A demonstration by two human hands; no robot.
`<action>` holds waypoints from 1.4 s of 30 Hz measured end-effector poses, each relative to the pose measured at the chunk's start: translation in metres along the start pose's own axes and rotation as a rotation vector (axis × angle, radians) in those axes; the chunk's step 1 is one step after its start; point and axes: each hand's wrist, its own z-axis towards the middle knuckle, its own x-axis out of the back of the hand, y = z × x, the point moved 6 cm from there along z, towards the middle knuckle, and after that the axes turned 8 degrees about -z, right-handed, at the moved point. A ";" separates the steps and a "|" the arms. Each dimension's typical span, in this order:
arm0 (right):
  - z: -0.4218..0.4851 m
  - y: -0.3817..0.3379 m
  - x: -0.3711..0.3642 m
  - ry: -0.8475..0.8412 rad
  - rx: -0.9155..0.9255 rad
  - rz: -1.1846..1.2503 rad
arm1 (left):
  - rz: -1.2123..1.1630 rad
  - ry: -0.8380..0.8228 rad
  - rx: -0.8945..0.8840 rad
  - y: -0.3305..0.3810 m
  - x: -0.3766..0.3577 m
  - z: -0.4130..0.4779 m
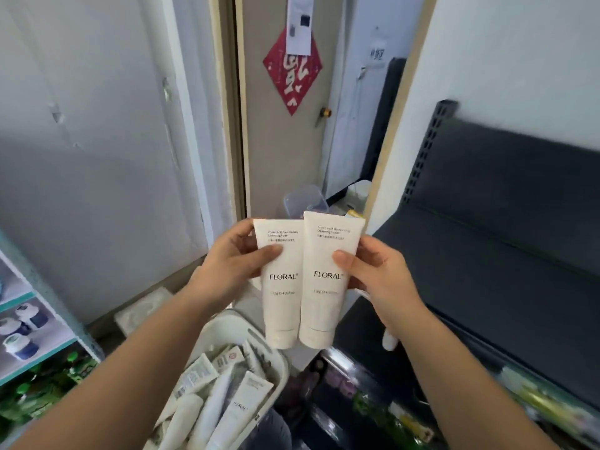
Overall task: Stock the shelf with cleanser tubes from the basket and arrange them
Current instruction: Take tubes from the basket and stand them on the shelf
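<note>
Your left hand [233, 264] and right hand [373, 271] are bare. Your left forearm [139, 358] and right forearm [454, 362] are bare too, right down to the lower edge of the view. Your right thumbnail [340, 255] is short and plain.

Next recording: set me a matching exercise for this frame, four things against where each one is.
Things:
1 shelf-side tube
2 wall-side tube
3 basket
4 red paper

Places:
A stuck on the door
B gripped by the right hand
C below both hands, holding spare tubes
D gripped by the left hand

Pairs: 1-B; 2-D; 3-C; 4-A.
</note>
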 end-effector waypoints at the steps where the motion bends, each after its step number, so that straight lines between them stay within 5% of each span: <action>1: -0.007 -0.011 0.012 0.015 0.022 0.002 | 0.004 -0.030 -0.016 0.006 -0.017 0.002; 19: -0.089 -0.080 0.211 0.393 0.242 -0.245 | -0.016 -0.397 -0.159 0.016 -0.266 0.032; 31: -0.057 -0.006 0.252 0.658 0.115 -0.295 | 0.235 -0.491 -0.204 -0.049 -0.284 0.109; 42: 0.003 0.012 0.276 0.730 0.080 -0.350 | 0.321 -0.580 -0.274 -0.069 -0.299 0.191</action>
